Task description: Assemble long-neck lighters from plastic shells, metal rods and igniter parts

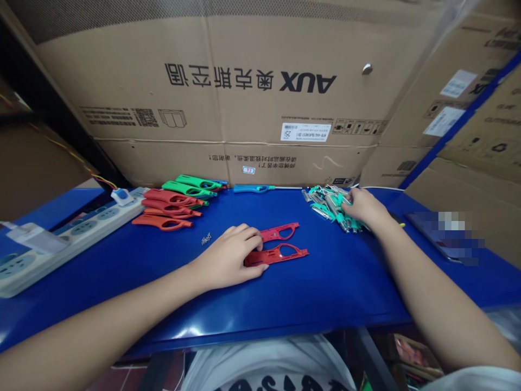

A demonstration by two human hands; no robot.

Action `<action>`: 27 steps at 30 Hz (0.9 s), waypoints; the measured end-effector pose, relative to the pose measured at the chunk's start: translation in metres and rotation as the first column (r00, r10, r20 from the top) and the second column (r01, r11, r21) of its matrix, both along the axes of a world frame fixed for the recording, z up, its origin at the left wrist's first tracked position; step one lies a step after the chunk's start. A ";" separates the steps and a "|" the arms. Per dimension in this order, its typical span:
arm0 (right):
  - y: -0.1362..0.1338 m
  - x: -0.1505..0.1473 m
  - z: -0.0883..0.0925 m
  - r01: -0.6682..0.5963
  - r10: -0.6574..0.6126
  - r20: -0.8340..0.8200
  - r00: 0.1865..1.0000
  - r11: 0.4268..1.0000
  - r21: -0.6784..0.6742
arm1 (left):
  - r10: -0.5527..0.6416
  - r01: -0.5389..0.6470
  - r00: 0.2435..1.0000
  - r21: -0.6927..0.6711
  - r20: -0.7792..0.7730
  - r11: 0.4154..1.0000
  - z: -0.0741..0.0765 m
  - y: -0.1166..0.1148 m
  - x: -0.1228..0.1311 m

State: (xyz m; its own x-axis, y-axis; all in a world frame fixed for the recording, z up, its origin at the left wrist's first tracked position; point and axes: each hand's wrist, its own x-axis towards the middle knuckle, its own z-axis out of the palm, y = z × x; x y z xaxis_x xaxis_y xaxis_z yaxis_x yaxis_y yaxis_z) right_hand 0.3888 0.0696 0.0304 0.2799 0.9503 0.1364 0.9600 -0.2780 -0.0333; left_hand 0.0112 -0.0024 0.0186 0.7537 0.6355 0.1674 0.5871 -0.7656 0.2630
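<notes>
The person sits at a blue surface (309,293) with both bare forearms stretched over it. The left hand (232,255) lies near the middle, its fingers (248,239) pressed together and curled down over the left ends of two flat red plastic shells. The near red shell (285,253) is pinned under the fingertips. The far red shell (283,232) lies just behind it, almost parallel, with the knuckles touching its end.

The right hand (364,209) reaches to the back right and rests on a pile of teal and metal parts (323,203). Its fingers are bent into the heap, and I cannot tell whether they pinch a piece.

A small metal piece (207,238) lies just left of the left hand. Further back on the left sits a stack of red and green shells (175,201), and a blue lighter (254,188) lies by the back edge. A white power strip (61,239) runs along the left side and a phone (448,233) lies at the right. Big cardboard boxes (228,81) stand close behind.
</notes>
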 end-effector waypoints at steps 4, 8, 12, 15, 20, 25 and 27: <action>-0.003 0.000 0.003 -0.012 0.013 -0.040 0.999 1.000 0.010 | 0.015 -0.015 0.999 -0.008 -0.028 1.000 0.003 0.000 -0.002; -0.005 0.001 0.005 -0.015 0.025 -0.090 0.996 0.995 0.103 | 0.032 -0.032 0.999 0.008 -0.027 0.999 0.004 0.001 -0.005; -0.005 0.001 0.005 -0.063 0.111 -0.139 0.984 0.950 0.307 | 0.014 -0.014 1.000 0.005 -0.020 1.000 0.006 0.004 -0.008; -0.007 -0.005 0.006 -0.195 0.310 -0.223 0.924 0.885 0.422 | 0.011 -0.012 0.999 -0.034 -0.033 0.999 0.009 0.007 -0.011; -0.018 -0.032 0.010 -0.508 0.653 -0.277 0.705 0.737 0.446 | 0.025 -0.028 0.998 -0.053 -0.064 0.998 0.013 0.013 -0.016; -0.036 -0.068 0.009 -0.693 0.834 -0.164 0.527 0.533 0.485 | 0.128 -0.128 0.966 -0.016 0.223 0.992 0.005 0.016 -0.011; -0.043 -0.079 0.007 -0.740 0.869 -0.146 0.474 0.482 0.468 | 0.175 -0.164 0.913 -0.060 0.369 0.985 0.001 0.014 -0.007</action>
